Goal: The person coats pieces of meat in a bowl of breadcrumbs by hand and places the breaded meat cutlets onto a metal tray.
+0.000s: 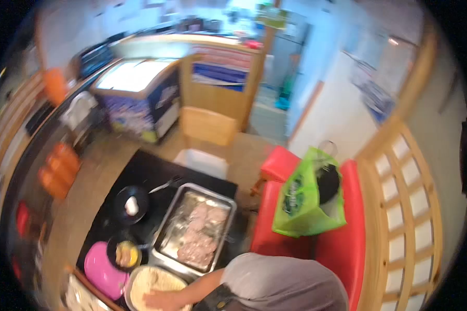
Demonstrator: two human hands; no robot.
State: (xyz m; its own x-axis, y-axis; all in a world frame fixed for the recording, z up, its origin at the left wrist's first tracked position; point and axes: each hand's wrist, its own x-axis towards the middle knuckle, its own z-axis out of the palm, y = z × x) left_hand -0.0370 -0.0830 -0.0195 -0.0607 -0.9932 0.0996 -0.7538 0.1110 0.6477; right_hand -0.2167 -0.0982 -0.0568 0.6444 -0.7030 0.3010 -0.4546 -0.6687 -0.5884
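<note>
My right hand point(163, 299) reaches in from the right under a grey sleeve point(283, 282). It lies fairly flat on pale, crumb-like food point(153, 282) in a round bowl point(128, 293) at the bottom edge. Blur softens its fingers, which look stretched out. Beyond the bowl is a metal tray point(163, 228) holding flattened pieces of raw, minced-looking meat point(197, 251). Left of the tray, a dark bowl point(113, 249) contains something yellow like beaten egg point(134, 255). A bright pink dish or lid point(101, 267) lies beside it. My left hand is out of view.
A black plate point(120, 210) with a white item sits farther back on the black table point(145, 168). At right, a green bag point(306, 207) rests on a red seat point(267, 217). A wooden chair point(207, 127) and a freezer point(145, 109) stand behind the table.
</note>
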